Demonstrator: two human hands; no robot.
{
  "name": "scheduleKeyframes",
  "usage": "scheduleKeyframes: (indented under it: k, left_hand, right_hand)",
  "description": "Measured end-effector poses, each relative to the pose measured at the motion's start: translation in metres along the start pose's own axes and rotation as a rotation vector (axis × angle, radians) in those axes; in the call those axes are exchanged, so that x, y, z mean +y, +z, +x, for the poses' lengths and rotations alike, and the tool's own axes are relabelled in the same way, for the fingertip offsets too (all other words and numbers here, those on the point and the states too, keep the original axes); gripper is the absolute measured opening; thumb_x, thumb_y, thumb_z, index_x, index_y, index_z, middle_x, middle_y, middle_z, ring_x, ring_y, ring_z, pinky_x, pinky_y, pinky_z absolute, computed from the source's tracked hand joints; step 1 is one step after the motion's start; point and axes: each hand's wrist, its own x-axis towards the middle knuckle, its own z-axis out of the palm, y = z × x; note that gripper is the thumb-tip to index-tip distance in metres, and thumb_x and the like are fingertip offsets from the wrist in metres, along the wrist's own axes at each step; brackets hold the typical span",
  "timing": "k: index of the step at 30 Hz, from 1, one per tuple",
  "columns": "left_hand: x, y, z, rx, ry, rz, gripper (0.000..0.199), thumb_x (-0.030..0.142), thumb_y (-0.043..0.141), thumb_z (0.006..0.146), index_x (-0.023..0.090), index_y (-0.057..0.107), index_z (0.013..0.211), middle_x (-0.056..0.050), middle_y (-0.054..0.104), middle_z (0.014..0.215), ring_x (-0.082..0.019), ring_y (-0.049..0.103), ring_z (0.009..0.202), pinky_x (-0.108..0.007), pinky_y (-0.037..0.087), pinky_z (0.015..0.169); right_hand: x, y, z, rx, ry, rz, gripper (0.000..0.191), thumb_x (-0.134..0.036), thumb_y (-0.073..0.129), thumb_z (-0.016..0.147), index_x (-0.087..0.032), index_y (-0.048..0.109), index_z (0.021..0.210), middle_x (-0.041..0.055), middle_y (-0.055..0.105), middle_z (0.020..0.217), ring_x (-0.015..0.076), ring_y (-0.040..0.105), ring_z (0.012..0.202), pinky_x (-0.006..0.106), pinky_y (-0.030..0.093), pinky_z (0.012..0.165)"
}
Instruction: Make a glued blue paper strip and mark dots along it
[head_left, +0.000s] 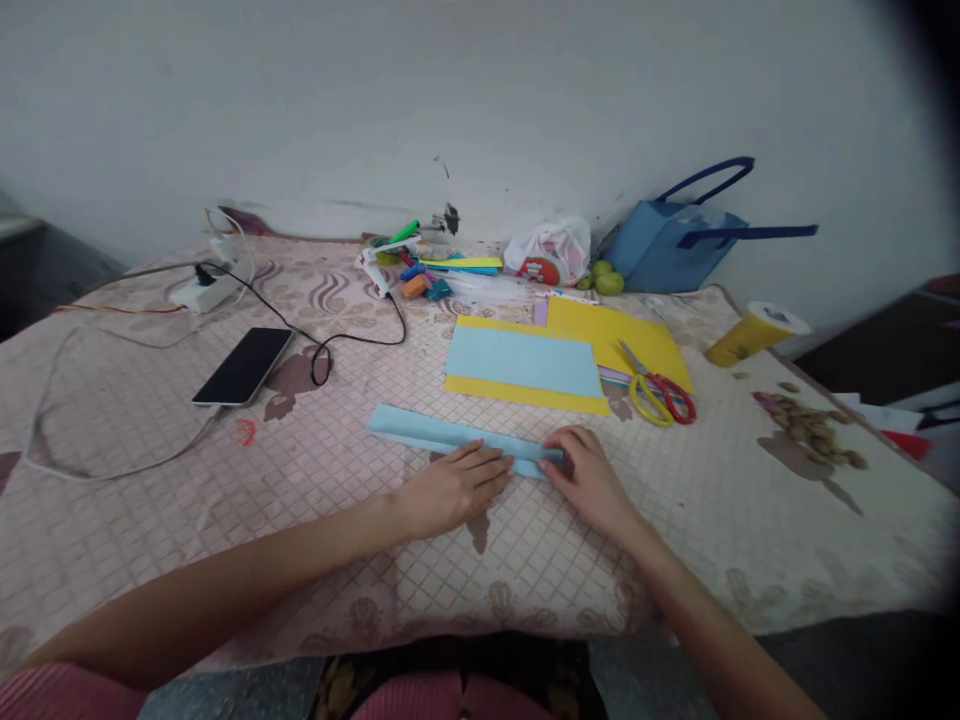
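Paper strip lies under the flattened left hand.

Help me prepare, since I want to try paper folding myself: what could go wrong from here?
The fold might run crooked: the left hand lies near the middle of the light blue strip and the right hand at its right end, leaving the left end unpressed. The right hand could also bump the scissors lying nearby. The glue gun could burn if hot, though heat can't be seen; its black cord runs toward the power strip.
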Motion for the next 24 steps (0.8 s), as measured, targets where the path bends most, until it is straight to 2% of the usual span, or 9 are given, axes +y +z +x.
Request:
scheduleKeyframes:
  k: [5,10,12,17,24]
  left_hand:
    - [-0.002,-0.002,0.003,-0.011,-0.006,-0.008,0.033,0.014,0.042,0.090,0.014,0.048,0.123,-0.008,0.053,0.129,-0.020,0.045,0.120,-0.041,0.029,0.105]
    - [-0.003,-0.001,0.007,-0.008,-0.026,-0.036,0.028,0.014,0.043,0.090,0.014,0.052,0.117,-0.008,0.058,0.122,-0.021,0.050,0.112,-0.040,0.035,0.097]
    - [-0.003,-0.001,0.010,0.000,-0.041,-0.058,0.027,0.015,0.043,0.090,0.014,0.053,0.115,-0.008,0.059,0.118,-0.021,0.051,0.109,-0.038,0.037,0.093]
    - [-0.004,-0.003,0.017,0.007,-0.106,-0.120,0.023,0.018,0.045,0.090,0.015,0.056,0.110,-0.007,0.063,0.106,-0.019,0.055,0.100,-0.034,0.040,0.085]
    - [-0.005,-0.005,0.024,-0.031,-0.118,-0.095,0.019,0.017,0.046,0.088,0.014,0.060,0.102,-0.007,0.063,0.095,-0.019,0.054,0.094,-0.032,0.040,0.082]
  right_hand:
    - [0.002,-0.001,0.024,-0.097,-0.056,-0.005,0.012,-0.019,0.053,0.081,-0.020,0.055,0.093,0.0060,0.057,0.090,0.0201,0.051,0.086,0.036,0.044,0.076]
    - [-0.005,-0.001,0.039,-0.181,-0.091,-0.045,0.007,-0.014,0.056,0.078,-0.020,0.054,0.077,0.0025,0.057,0.077,0.0183,0.050,0.079,0.031,0.042,0.070]
    - [-0.009,-0.002,0.038,-0.171,-0.124,-0.064,0.009,-0.013,0.054,0.080,-0.020,0.054,0.074,0.0032,0.056,0.079,0.0183,0.050,0.081,0.031,0.041,0.070]
    - [-0.015,-0.004,0.025,-0.144,-0.235,-0.111,0.010,-0.017,0.047,0.087,-0.019,0.056,0.083,0.0055,0.059,0.085,0.0197,0.050,0.085,0.034,0.042,0.077]
    - [-0.013,-0.005,0.014,-0.123,-0.337,-0.157,0.016,-0.018,0.042,0.089,-0.019,0.058,0.088,0.0070,0.062,0.085,0.0209,0.052,0.085,0.036,0.043,0.077]
